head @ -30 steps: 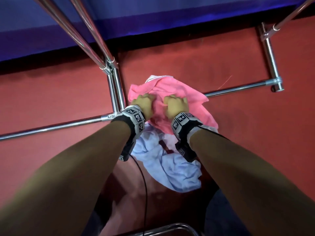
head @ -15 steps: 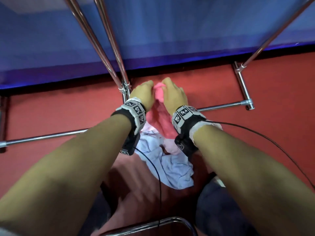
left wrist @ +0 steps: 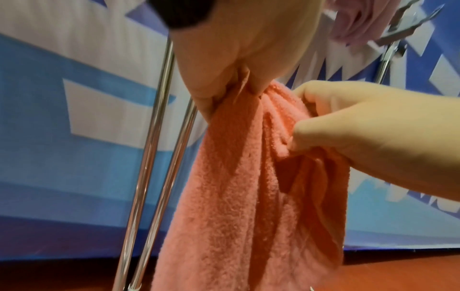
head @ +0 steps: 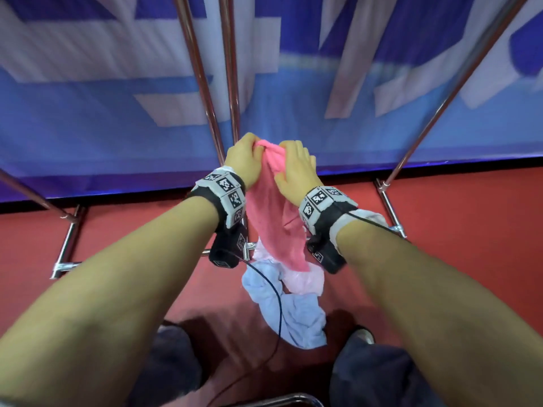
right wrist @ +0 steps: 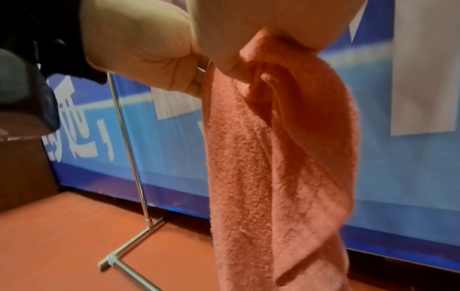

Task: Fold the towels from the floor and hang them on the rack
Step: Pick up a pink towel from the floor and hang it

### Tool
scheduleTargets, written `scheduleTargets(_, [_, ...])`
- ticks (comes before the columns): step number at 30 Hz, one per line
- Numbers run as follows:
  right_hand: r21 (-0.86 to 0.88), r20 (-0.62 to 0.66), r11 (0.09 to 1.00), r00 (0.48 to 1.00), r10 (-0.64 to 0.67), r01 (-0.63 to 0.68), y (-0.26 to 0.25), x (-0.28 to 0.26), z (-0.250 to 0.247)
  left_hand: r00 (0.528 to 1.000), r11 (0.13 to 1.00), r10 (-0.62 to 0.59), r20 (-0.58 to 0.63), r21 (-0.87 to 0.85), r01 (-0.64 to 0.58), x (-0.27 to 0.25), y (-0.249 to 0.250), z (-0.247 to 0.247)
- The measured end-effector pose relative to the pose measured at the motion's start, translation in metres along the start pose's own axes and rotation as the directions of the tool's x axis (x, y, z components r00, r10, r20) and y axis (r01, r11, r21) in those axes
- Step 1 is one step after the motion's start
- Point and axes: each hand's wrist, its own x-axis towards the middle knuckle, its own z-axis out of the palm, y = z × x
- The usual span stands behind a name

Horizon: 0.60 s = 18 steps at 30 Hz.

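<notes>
The pink towel (head: 276, 224) hangs in the air in front of the person, bunched at its top edge and draping straight down in loose folds, its lower end above the floor. Both hands hold it at the top, close together: the left hand (head: 244, 160) has its fingers curled around the gathered cloth, and the right hand (head: 296, 168) pinches a fold of the same edge just beside it. Seen from the left wrist, the right hand's fingers (left wrist: 321, 137) press into the towel's side a little lower down.

Below the hanging towel, a pale blue towel (head: 291, 312) lies crumpled on the red floor (head: 470, 230), with a light pink one (head: 305, 280) heaped against it. The chrome rack (head: 205, 83) stands just behind the hands, its two slanted poles rising side by side and its base bars resting on the floor. Behind the rack runs a blue and white banner (head: 88, 113). The person's dark trouser legs (head: 167, 365) show at the bottom.
</notes>
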Motion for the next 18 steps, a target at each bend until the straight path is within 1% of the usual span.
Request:
scheduleTargets(2, [0.096, -0.051, 0.995, 0.999, -0.002, 0.007, -0.013, -0.003, -0.020, 1.000, 1.000, 0.015, -0.005, 0.008, -0.015, -0.002, 0.014, -0.018])
scheduleTargets(3, [0.114, -0.071, 0.993, 0.997, 0.000, 0.008, -0.018, -0.004, -0.030, 1.000, 0.999, 0.028, -0.005, 0.030, -0.028, -0.002, 0.021, -0.028])
scheduleTargets(6, [0.000, -0.153, 1.000, 0.988, -0.001, 0.001, -0.031, -0.007, -0.058, 0.994, 0.989, 0.106, 0.023, 0.102, -0.108, -0.006, 0.038, -0.055])
scheduleTargets(8, [0.029, -0.241, 0.999, 0.971, -0.006, 0.013, -0.038, -0.009, -0.072, 0.981, 0.966, 0.166, 0.102, 0.184, -0.183, -0.011, 0.048, -0.073])
scheduleTargets(10, [0.048, -0.327, 0.998, 0.945, -0.028, 0.046, -0.045, -0.010, -0.082, 0.964, 0.908, 0.179, 0.197, 0.345, -0.239, -0.015, 0.052, -0.088])
scheduleTargets(12, [-0.045, -0.394, 0.998, 0.917, -0.065, 0.051, -0.052, -0.010, -0.089, 0.959, 0.861, 0.170, 0.228, 0.438, -0.257, -0.019, 0.058, -0.104])
scheduleTargets(14, [-0.141, -0.415, 0.989, 0.905, -0.092, 0.035, -0.058, -0.010, -0.097, 0.959, 0.854, 0.206, 0.192, 0.443, -0.272, -0.022, 0.064, -0.120])
scheduleTargets(15, [-0.158, -0.414, 0.987, 0.905, -0.098, 0.035, -0.061, -0.010, -0.102, 0.960, 0.858, 0.233, 0.155, 0.432, -0.278, -0.025, 0.067, -0.128])
scheduleTargets(18, [-0.126, -0.425, 0.991, 0.901, -0.086, 0.034, -0.071, -0.010, -0.116, 0.955, 0.889, 0.293, 0.033, 0.359, -0.285, -0.032, 0.079, -0.146])
